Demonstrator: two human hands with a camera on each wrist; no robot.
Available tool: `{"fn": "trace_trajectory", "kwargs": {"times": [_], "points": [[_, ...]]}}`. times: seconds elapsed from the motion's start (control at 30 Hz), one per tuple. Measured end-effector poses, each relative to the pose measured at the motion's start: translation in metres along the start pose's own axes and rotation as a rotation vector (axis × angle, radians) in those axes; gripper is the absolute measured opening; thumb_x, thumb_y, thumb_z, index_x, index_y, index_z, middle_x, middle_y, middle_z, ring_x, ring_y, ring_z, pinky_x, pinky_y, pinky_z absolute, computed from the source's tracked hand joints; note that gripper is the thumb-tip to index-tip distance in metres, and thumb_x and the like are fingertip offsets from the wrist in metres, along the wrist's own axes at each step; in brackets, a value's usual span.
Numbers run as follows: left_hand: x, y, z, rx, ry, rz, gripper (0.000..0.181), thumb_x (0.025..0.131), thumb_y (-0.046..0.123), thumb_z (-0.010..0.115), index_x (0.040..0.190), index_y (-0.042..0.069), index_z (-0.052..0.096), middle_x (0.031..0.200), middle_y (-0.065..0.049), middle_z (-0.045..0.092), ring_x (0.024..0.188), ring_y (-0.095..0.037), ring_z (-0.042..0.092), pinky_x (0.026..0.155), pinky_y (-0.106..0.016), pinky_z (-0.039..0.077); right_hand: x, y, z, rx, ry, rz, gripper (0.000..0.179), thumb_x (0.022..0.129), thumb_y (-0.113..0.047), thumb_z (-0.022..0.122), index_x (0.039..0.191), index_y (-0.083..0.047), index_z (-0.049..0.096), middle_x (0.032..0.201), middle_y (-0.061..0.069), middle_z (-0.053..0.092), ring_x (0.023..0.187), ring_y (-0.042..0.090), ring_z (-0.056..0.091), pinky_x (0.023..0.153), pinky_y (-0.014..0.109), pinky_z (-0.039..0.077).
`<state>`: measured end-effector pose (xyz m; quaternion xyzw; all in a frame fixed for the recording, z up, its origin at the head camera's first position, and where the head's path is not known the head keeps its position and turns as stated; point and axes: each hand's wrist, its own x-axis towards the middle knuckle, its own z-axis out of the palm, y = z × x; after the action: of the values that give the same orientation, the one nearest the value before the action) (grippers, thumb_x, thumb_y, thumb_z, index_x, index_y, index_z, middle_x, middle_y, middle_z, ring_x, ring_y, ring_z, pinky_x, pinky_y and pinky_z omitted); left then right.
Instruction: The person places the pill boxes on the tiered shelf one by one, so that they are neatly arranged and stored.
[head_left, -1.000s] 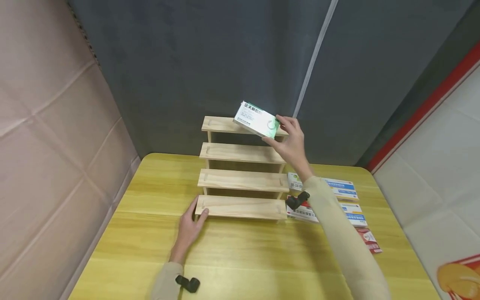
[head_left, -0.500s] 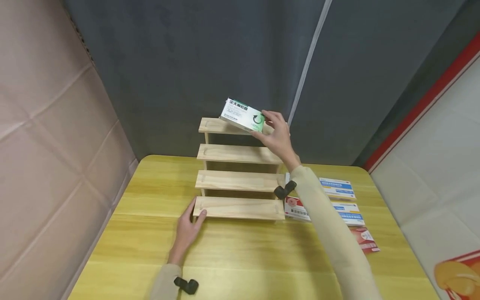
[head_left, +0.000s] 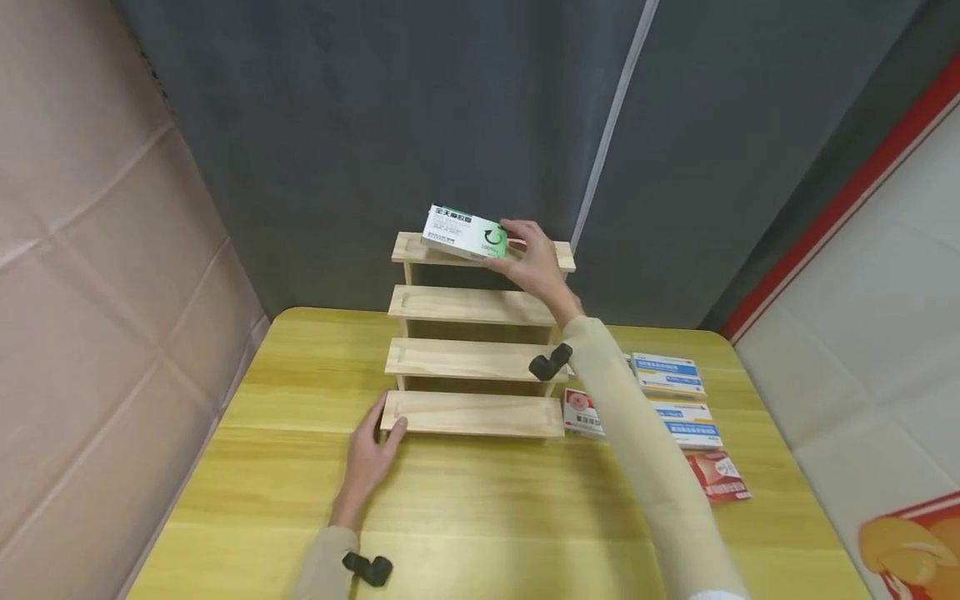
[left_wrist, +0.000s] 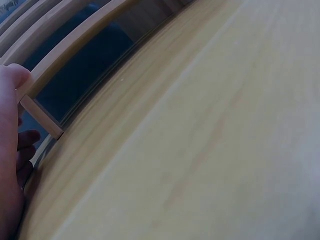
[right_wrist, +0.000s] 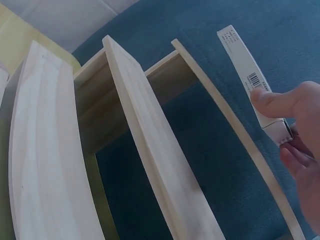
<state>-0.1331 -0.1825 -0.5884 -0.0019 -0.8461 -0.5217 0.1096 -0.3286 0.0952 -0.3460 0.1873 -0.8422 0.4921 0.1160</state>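
Note:
My right hand pinches a white and green medicine box by its right end, thumb below and fingers above. In the head view the box overlaps the top step of a pale wooden stepped display rack. The right wrist view shows the narrow barcode side of the box with the thumb on it, a gap between it and the top step. At the rack's lower left corner my left hand grips the bottom step. Its thumb lies on the step's edge, the other fingers curled beneath.
Right of the rack lie more medicine boxes: a red and white box, blue and white boxes and a red box. My right sleeve covers part of them. A dark curtain hangs behind the yellow wooden table.
My right hand has carried the medicine box leftward along the top step and brought it lower and more level. The left hand keeps its grip on the rack.

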Motion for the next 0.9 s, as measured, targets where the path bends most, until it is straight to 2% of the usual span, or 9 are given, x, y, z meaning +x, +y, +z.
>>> {"fn": "trace_trajectory", "kwargs": {"times": [0.2,0.53,0.73,0.9], "points": [[0.000,0.002,0.004,-0.010,-0.003,0.003,0.067,0.100,0.037,0.063,0.157,0.012,0.037,0.160,-0.017,0.040,0.147,-0.044,0.037,0.123,-0.062,0.028,0.004,0.003,0.004,-0.041,-0.032,0.006,0.073,0.080,-0.013,0.087,0.143,0.001,0.054,0.142,0.017,0.053,0.131,0.030,0.057,0.114,0.033,0.048],[-0.004,0.006,0.002,-0.012,-0.008,-0.036,0.067,0.100,0.036,0.063,0.157,0.013,0.037,0.161,-0.019,0.038,0.149,-0.044,0.034,0.124,-0.063,0.025,0.014,0.002,0.009,-0.136,-0.103,0.030,0.074,0.084,-0.021,0.084,0.146,0.000,0.050,0.144,0.017,0.053,0.131,0.029,0.057,0.113,0.034,0.049],[-0.003,0.003,0.003,-0.003,-0.007,-0.026,0.067,0.101,0.037,0.063,0.157,0.012,0.036,0.161,-0.019,0.038,0.148,-0.044,0.034,0.123,-0.063,0.025,0.018,0.002,0.010,-0.139,-0.091,0.034,0.072,0.084,-0.021,0.083,0.146,0.000,0.051,0.145,0.016,0.053,0.128,0.028,0.058,0.111,0.035,0.050],[-0.003,0.001,0.003,-0.006,-0.004,-0.028,0.067,0.101,0.038,0.063,0.157,0.013,0.037,0.161,-0.018,0.038,0.148,-0.044,0.034,0.123,-0.064,0.025,0.019,0.002,0.014,-0.119,-0.112,0.058,0.072,0.086,-0.020,0.082,0.147,-0.001,0.049,0.146,0.016,0.052,0.131,0.028,0.056,0.113,0.034,0.049]]}}
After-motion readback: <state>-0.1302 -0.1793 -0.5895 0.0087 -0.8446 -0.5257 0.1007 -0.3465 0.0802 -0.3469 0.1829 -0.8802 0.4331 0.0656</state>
